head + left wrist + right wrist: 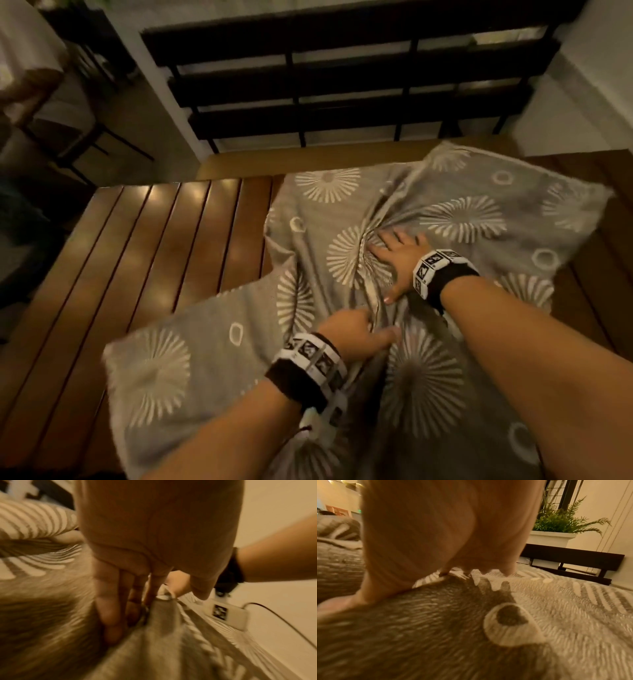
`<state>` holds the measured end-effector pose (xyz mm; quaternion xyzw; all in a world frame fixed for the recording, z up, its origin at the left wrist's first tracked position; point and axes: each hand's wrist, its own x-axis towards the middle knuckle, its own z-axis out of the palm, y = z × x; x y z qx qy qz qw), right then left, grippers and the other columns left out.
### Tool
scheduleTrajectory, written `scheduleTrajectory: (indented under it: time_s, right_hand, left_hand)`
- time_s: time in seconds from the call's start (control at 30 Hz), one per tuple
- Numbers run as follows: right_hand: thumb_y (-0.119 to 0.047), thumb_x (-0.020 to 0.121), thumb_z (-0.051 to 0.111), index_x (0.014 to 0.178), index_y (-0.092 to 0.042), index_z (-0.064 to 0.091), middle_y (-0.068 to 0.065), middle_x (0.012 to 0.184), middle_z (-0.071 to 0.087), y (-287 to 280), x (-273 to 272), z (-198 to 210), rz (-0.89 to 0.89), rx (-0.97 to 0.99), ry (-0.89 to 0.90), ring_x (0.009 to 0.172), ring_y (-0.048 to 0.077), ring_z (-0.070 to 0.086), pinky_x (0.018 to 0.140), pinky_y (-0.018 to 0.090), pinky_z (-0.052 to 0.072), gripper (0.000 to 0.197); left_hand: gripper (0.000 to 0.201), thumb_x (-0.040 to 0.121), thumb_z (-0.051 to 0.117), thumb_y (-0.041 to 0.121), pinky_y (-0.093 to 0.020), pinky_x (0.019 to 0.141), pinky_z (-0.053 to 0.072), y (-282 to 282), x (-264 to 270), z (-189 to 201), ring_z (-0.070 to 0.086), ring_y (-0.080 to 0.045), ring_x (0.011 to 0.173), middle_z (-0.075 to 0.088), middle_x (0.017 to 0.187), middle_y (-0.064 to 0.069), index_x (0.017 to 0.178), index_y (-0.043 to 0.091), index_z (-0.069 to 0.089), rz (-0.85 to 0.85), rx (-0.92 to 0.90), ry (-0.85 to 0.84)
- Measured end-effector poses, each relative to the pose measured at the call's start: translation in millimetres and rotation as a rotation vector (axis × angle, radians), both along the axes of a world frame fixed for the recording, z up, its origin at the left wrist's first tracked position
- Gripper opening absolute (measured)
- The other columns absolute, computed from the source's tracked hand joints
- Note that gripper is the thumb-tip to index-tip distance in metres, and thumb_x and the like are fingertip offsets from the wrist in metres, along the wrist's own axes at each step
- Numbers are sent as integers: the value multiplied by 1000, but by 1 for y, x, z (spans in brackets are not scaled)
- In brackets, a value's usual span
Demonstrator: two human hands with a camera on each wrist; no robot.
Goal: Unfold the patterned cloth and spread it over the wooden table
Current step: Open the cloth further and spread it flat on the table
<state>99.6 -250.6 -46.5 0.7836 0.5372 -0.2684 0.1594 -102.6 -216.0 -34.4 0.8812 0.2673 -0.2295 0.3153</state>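
Note:
A grey patterned cloth (462,212) with white sunbursts lies crumpled over the right half of the wooden slatted table (154,246). A raised crease runs down its middle. My left hand (366,329) pinches a fold of that crease between thumb and fingers (109,608), near the table's front. Just beyond it, my right hand (394,257) lies flat with fingers spread and presses the cloth (539,608) down beside the crease. One cloth corner (144,370) points front left; another sticks out at the far right.
Bare wooden slats show on the table's left half. A dark slatted bench (342,85) stands behind the far edge, and a chair (68,130) at far left. A fern in a white planter (556,524) sits past the bench.

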Motion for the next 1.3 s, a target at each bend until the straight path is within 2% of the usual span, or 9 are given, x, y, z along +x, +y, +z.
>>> scheduleTrajectory:
  time_s: [0.13,0.23,0.3,0.4,0.57,0.87,0.97,1.13,1.3]
  right_hand:
    - [-64,70,71,153,-40,4,4,163,-12,-8,-4,-1,11,81,-18,150,33,-3,115,60,5,109]
    - [-62,71,72,153,-35,9,7,162,8,-14,-9,-1,-83,159,-56,147,35,13,115,60,16,107]
    - [-63,70,73,152,-35,14,10,158,18,-18,-11,-2,-181,182,-62,143,38,22,113,60,24,105]
    - [-60,74,71,152,-35,15,10,161,13,-23,-13,-5,-281,164,9,145,40,16,114,59,26,100]
    - [-50,84,66,153,-31,13,10,163,4,-29,-21,-12,-319,184,44,147,43,8,113,61,26,89]
    - [-45,87,65,154,-37,4,2,164,-9,-45,-4,-11,-303,133,91,149,34,-6,116,62,10,90]
    - [-39,90,63,155,-31,10,4,164,-1,-46,-14,-10,-319,194,47,149,34,1,114,59,18,85]
    - [-41,90,61,150,-23,27,12,154,26,-49,-20,-9,-299,275,-60,137,37,32,101,50,44,71]
    - [-55,89,54,154,-31,8,4,164,-1,-49,-9,-15,-295,210,102,149,36,1,118,59,15,84]
  left_hand:
    - [39,88,49,53,-36,83,46,42,-9,-11,58,-34,103,64,105,-12,99,17,61,-38,349,-207]
    - [70,79,52,67,-50,102,36,68,-14,-17,30,-40,135,35,145,-11,137,32,37,-101,448,-48]
    - [88,72,52,77,-61,106,29,76,-14,-22,12,-42,143,12,158,-8,145,43,17,-83,389,63]
    - [93,68,55,79,-66,105,32,75,-9,-26,10,-44,143,10,158,-10,144,44,15,-68,371,71]
    - [102,66,55,80,-57,100,43,51,-10,-20,22,-48,134,25,148,-17,148,36,11,-86,426,99]
    - [109,67,48,86,-60,110,31,25,-8,-16,8,-53,140,6,158,-19,151,38,-3,-53,390,150]
    - [109,68,50,84,-60,113,22,31,-2,-9,2,-55,141,0,159,-20,151,40,-5,-54,354,154]
    - [108,67,53,83,-60,113,25,36,4,-9,2,-54,142,-1,160,-17,150,44,-5,-20,343,155]
    - [112,64,52,85,-59,112,28,36,6,-7,-3,-50,144,-5,161,-15,149,46,-9,3,336,199]
